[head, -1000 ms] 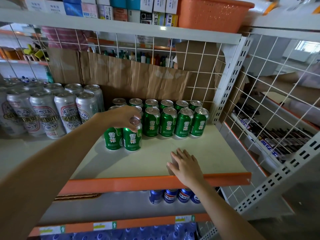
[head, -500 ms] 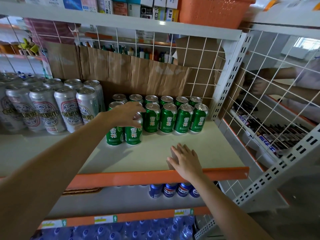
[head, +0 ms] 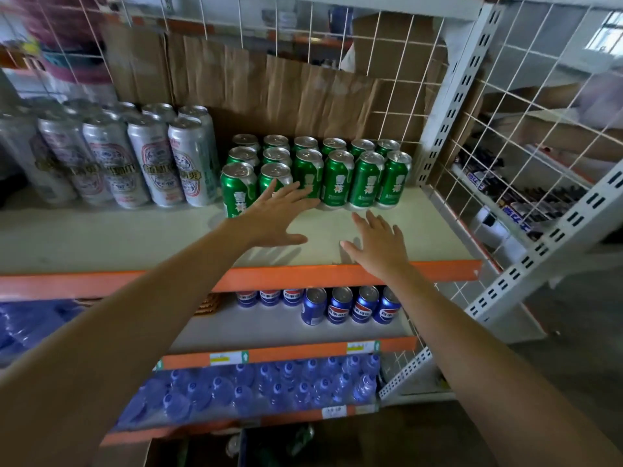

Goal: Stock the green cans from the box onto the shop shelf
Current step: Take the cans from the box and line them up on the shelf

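Head view: green cans point(head: 337, 178) upright, silver-topped, clustered.

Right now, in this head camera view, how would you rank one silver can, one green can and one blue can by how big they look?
1. Silver can: clearly the tallest.
2. Green can and blue can: they look about alike. The blue one stands on a lower shelf and is seen from above, so I would not rank these two.
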The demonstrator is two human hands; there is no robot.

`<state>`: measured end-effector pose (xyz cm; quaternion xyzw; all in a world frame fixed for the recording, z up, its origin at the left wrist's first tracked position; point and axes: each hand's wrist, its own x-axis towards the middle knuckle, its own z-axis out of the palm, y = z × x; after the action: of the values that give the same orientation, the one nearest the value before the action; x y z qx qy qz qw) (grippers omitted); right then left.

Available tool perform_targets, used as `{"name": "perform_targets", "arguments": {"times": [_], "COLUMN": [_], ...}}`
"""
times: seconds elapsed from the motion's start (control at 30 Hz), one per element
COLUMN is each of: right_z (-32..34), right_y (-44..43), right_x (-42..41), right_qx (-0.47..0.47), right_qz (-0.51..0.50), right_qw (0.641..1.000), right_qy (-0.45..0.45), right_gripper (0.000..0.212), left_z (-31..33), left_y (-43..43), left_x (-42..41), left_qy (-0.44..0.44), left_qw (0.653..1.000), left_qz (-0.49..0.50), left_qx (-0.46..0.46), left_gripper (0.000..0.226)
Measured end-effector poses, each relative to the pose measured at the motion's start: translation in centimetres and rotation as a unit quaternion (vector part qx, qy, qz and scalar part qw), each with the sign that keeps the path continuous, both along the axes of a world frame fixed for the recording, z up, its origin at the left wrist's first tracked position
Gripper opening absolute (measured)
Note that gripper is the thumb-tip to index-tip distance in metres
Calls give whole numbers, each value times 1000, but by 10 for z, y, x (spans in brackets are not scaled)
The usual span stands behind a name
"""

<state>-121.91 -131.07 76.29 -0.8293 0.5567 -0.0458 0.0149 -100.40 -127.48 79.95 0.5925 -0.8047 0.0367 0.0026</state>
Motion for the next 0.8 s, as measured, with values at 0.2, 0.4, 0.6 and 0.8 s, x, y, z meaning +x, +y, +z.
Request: {"name": "perform_targets", "arguments": {"times": [0.2, 0.4, 0.6, 0.8], "right_z": [-2, -13, -24, -43], "right_y": [26, 61, 110, 155], "right_x": [-6, -35, -62, -47], "right_qx": [17, 0, 13, 24], "right_qz": [23, 75, 127, 198], "right_qw": [999, 997, 992, 979], "right_qy": [17, 22, 16, 34], "right_gripper": [69, 70, 69, 75], "left_z": [-14, -29, -57, -84], "left_y": [37, 86, 153, 231], "left_x": [-14, -40, -72, -71], "left_qy": [40, 64, 98, 126], "left_qw": [998, 995, 989, 972], "left_qz": [35, 69, 111, 193], "left_qx": [28, 33, 29, 52], "left_gripper": [82, 81, 76, 78]}}
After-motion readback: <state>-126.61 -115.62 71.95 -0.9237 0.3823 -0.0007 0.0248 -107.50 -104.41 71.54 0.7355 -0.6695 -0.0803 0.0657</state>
